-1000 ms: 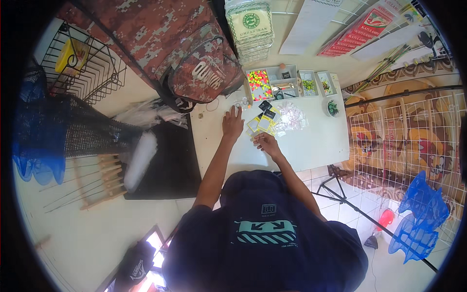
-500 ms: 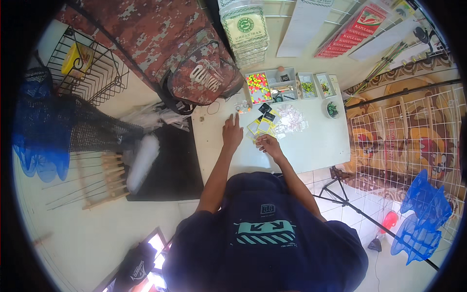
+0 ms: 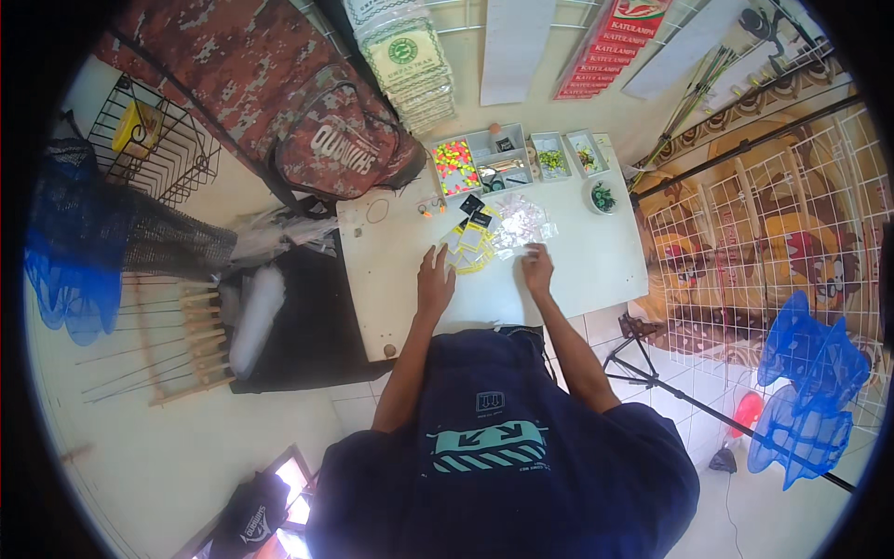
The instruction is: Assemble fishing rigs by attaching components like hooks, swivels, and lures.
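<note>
My left hand [image 3: 434, 282] rests over the white table, fingers apart, beside the left edge of a pile of yellow-edged cards [image 3: 468, 250]. It holds nothing that I can see. My right hand [image 3: 537, 268] has its fingers bent together just below a spread of small clear plastic packets [image 3: 521, 222]; whatever is between the fingertips is too small to make out. A few black cards [image 3: 473, 205] lie at the top of the yellow-edged pile. To their left are small orange pieces [image 3: 428, 211].
Behind the cards stands a grey compartment tray [image 3: 482, 147] with bright pink and yellow pieces [image 3: 455, 168]. Two smaller trays of green pieces [image 3: 551, 164] and a potted plant [image 3: 602, 197] are at its right. A camouflage bag [image 3: 340, 140] borders the table's left; a tripod [image 3: 643, 359] stands right.
My right hand has moved right, from the yellow-edged cards to the lower edge of the clear packets. My left hand has drawn back from near the orange pieces to beside the cards. The view has shifted.
</note>
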The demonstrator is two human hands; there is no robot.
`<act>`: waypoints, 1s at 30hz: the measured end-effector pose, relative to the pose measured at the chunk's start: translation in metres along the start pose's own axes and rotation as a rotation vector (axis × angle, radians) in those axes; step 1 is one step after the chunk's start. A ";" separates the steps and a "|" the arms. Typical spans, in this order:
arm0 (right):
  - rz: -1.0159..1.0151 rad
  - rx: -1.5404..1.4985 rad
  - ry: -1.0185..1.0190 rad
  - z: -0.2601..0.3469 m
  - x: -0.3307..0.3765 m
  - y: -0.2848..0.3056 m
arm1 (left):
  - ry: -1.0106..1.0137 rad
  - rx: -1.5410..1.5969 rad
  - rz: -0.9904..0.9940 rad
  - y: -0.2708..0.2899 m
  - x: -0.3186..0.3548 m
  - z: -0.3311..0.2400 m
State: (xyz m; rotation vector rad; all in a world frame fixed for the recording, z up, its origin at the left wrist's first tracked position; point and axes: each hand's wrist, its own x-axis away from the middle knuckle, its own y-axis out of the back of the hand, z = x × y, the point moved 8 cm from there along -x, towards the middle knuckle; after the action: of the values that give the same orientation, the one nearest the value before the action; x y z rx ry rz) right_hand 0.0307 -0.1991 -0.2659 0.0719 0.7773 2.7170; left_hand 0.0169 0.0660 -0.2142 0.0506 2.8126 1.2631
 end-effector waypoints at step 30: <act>0.408 0.533 0.373 -0.002 -0.060 0.055 | 0.291 0.378 -0.122 -0.086 0.049 -0.129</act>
State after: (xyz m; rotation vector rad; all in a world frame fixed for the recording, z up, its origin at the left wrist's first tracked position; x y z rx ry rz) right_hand 0.0712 -0.2634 -0.2368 -0.1835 1.7528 2.8384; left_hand -0.0408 -0.0848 -0.1949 -0.3075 3.2033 0.7537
